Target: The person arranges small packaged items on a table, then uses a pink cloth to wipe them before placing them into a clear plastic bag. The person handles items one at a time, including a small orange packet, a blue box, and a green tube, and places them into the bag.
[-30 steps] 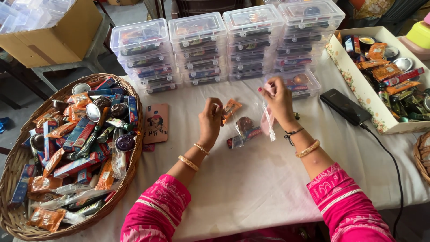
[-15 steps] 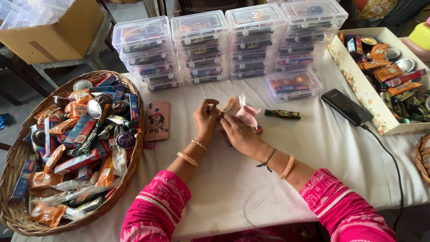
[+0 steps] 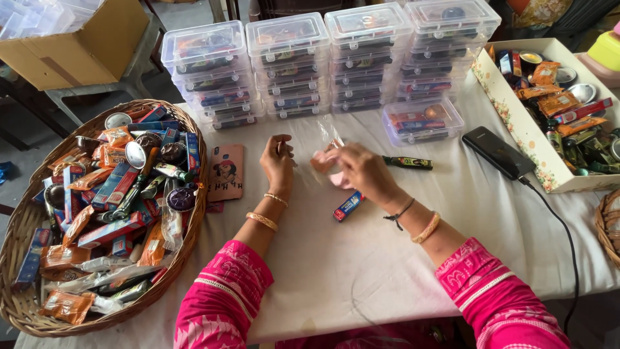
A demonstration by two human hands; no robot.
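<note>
At table centre, on the white cloth, my left hand [image 3: 278, 163] and right hand [image 3: 361, 171] hold a clear pouch [image 3: 320, 143] stretched between them. Left fingers pinch its left edge; right fingers are curled on its right side with small pink items [image 3: 336, 176] bunched under them. Judgement: pouch is thin film, near weightless, limp, slippery, likely to crumple or tear; best taken at the open edge, one pinch each side, to keep the mouth wide. A blue tube [image 3: 347, 206] lies on the cloth just below my right hand; a dark green one [image 3: 407, 162] lies to its right. Wicker basket [image 3: 26, 213], far left: heaped sachets, tubes, round tins. Clear lidded boxes [image 3: 329, 58] stacked along the far edge, each holding an assortment. Floral tray [image 3: 516, 123], right: more sachets and tins.
</note>
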